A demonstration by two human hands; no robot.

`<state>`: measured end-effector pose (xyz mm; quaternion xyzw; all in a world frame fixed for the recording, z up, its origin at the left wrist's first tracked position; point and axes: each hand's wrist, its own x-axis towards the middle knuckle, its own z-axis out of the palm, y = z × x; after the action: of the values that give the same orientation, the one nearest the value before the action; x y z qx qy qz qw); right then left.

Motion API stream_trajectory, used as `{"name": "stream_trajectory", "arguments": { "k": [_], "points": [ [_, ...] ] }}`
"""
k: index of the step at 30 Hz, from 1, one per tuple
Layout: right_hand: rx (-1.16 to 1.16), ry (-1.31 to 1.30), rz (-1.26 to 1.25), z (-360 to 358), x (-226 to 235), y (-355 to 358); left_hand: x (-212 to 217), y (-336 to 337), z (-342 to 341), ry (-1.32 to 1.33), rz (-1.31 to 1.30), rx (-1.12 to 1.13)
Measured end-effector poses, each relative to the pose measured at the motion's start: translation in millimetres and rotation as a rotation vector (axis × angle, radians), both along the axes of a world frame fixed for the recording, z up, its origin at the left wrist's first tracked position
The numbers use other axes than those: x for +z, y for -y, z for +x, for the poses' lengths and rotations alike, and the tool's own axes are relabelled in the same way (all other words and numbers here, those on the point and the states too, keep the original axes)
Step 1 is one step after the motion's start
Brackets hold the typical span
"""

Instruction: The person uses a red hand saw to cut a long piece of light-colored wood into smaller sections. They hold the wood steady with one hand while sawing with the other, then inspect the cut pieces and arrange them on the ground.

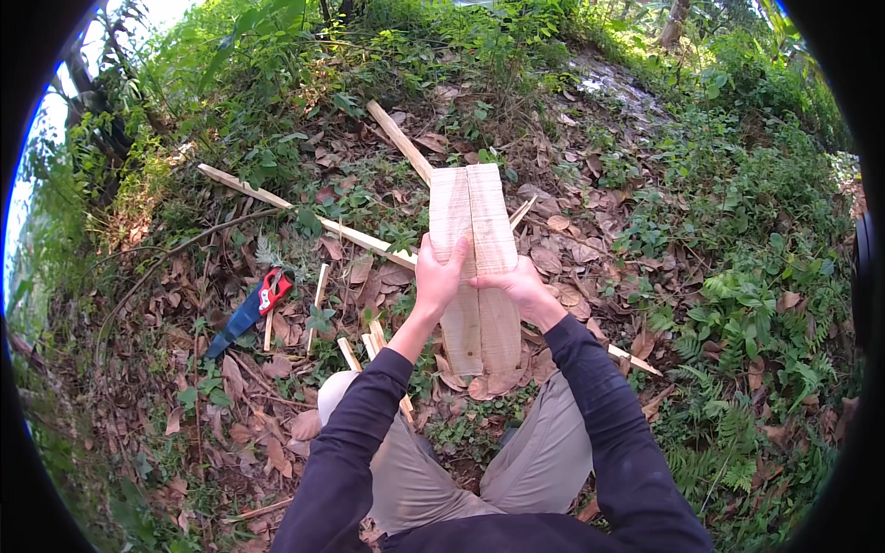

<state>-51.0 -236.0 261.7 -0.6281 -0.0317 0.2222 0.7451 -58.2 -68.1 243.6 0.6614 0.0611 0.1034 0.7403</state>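
Two pale, rough-sawn wooden boards, a left one (450,205) and a right one (489,217), are held side by side with a thin seam between their long edges. My left hand (438,279) grips the left board's outer edge, its thumb lying up along the face. Around the outer edge of the right board is my right hand (519,288), with its thumb pointing inward across the wood near the seam. Both hands are closed; the fingers behind the boards are hidden. The boards are in front of my knees, above the leaf-covered ground.
A handsaw (241,316) with a red handle and a dark blue blade or cover lies at the left. Long wooden strips (249,191) lie beyond the boards, and short offcuts (318,300) are near my left knee. Brown leaves, ferns (737,433) and low plants surround me.
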Motion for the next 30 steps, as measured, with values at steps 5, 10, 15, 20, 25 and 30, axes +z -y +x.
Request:
{"name": "stream_trajectory", "arguments": {
  "k": [5,10,15,20,25,30],
  "points": [
    [-0.009,0.037,0.023,-5,2,-2,-8,-3,1,0.052,-0.063,-0.016],
    [-0.042,-0.102,0.139,1,15,15,6,-15,11,-0.054,-0.305,-0.254],
    [-0.254,-0.126,0.283,15,12,34,16,-13,-1,-0.266,-0.186,-0.351],
    [-0.437,-0.128,0.432,29,-11,37,0,-2,-23,-0.318,-0.530,0.047],
    [-0.590,-0.214,0.546,50,-39,45,-1,23,-43,-0.410,-0.639,0.058],
    [-0.544,-0.232,0.648,56,-49,41,-16,51,-49,0.079,-0.104,0.066]
  ]
}}
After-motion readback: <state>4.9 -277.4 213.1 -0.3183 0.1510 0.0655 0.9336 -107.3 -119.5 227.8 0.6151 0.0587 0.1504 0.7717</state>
